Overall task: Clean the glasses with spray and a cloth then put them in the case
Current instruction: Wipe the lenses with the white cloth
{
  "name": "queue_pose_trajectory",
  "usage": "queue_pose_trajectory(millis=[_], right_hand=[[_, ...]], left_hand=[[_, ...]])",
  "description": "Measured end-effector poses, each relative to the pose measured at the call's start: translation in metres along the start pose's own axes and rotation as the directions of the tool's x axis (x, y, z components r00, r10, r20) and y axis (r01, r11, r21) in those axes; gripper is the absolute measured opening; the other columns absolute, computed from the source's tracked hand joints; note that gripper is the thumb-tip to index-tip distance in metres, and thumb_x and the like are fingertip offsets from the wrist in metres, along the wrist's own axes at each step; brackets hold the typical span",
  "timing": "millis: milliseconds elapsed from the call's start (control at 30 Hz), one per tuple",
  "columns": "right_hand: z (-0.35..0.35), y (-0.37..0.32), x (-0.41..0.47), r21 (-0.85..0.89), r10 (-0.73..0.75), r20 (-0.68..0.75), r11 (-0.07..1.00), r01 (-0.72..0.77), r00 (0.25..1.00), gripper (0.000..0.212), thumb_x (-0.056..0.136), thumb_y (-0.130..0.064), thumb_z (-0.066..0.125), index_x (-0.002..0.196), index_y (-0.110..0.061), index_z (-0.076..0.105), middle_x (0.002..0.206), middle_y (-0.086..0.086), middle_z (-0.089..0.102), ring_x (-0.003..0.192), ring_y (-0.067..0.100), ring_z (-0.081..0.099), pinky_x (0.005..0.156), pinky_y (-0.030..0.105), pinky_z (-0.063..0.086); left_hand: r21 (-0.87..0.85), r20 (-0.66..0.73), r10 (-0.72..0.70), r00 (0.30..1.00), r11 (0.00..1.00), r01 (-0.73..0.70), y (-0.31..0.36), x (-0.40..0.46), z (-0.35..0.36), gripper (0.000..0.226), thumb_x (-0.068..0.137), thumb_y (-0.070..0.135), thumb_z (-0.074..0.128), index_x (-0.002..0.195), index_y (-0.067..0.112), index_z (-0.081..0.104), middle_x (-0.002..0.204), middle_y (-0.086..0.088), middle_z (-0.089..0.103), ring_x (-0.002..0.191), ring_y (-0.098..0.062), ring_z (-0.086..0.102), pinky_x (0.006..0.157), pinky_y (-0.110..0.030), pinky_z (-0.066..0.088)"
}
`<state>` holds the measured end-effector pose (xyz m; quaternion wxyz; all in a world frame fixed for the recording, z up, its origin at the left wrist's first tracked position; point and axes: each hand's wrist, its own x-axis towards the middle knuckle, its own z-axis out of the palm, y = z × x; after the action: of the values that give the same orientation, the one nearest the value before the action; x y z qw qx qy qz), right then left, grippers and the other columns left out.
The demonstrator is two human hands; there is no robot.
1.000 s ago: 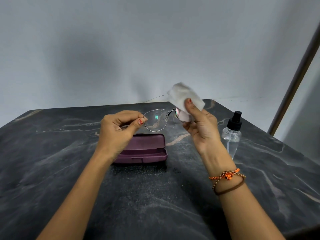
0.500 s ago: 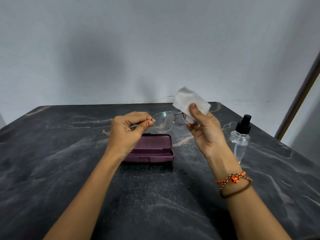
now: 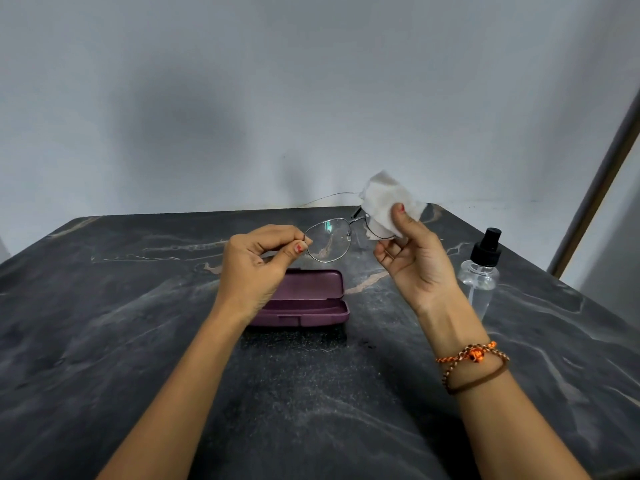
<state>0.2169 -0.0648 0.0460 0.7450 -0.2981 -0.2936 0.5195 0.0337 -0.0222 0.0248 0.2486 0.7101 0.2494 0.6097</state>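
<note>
I see the glasses (image 3: 329, 244), thin metal-framed with clear lenses, held up in the air above the open purple case (image 3: 304, 299) on the dark bench (image 3: 138, 341). My left hand (image 3: 258, 268) pinches the frame's outer edge between thumb and forefinger. My right hand (image 3: 415, 261) is closed on a white cloth (image 3: 388, 202), pressing it around the other lens. The spray bottle (image 3: 479, 275) stands just right of it.

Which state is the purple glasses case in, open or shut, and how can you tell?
Open: the case lies on the table with its lid tilted back, and its tray shows in front.
</note>
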Motion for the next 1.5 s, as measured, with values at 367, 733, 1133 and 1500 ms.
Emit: queue_pose_trajectory(millis=[367,733,1133,1500], right_hand=[[0.002,0.001,0.000,0.034,-0.039,0.070,0.999,0.036,0.997,0.024,0.077,0.009,0.053,0.086,-0.011,0.062,0.072,-0.002,0.070,0.068,0.009,0.067,0.057,0.018,0.054],[0.003,0.005,0.000,0.005,-0.062,0.087,0.998,0.062,0.994,0.045,0.039,-0.015,0.076,0.083,-0.010,0.066,0.073,0.000,0.073,0.070,0.010,0.069,0.063,0.020,0.057],[0.001,0.010,0.003,0.138,-0.042,0.076,0.990,0.031,0.996,0.034,0.038,-0.010,0.075,0.071,-0.013,0.072,0.069,0.000,0.073,0.066,0.011,0.070,0.061,0.020,0.057],[-0.007,-0.002,0.001,-0.341,-0.064,0.066,0.937,0.083,0.996,0.009,0.077,-0.004,0.063,0.080,-0.012,0.066,0.059,-0.006,0.071,0.059,0.004,0.067,0.054,0.015,0.052]], left_hand=[[0.035,0.020,-0.011,1.000,0.999,0.010,0.001,0.000,-0.001,0.022,0.072,0.000,0.069,0.092,0.011,0.067,0.071,0.026,0.068,0.077,0.002,0.064,0.073,-0.010,0.050],[0.041,0.045,-0.007,0.999,0.999,0.005,0.004,-0.001,0.001,0.022,0.073,0.000,0.068,0.091,0.011,0.068,0.074,0.020,0.067,0.079,0.004,0.063,0.074,-0.009,0.049],[0.020,0.014,0.008,1.000,1.000,-0.008,0.001,0.000,-0.002,0.023,0.072,-0.001,0.069,0.087,0.016,0.069,0.072,0.028,0.068,0.078,0.004,0.064,0.074,-0.009,0.049],[-0.090,-0.139,-0.021,0.990,0.996,0.008,0.000,0.004,-0.005,0.025,0.073,-0.003,0.066,0.076,0.021,0.071,0.073,0.022,0.070,0.078,0.001,0.064,0.074,-0.013,0.050]])
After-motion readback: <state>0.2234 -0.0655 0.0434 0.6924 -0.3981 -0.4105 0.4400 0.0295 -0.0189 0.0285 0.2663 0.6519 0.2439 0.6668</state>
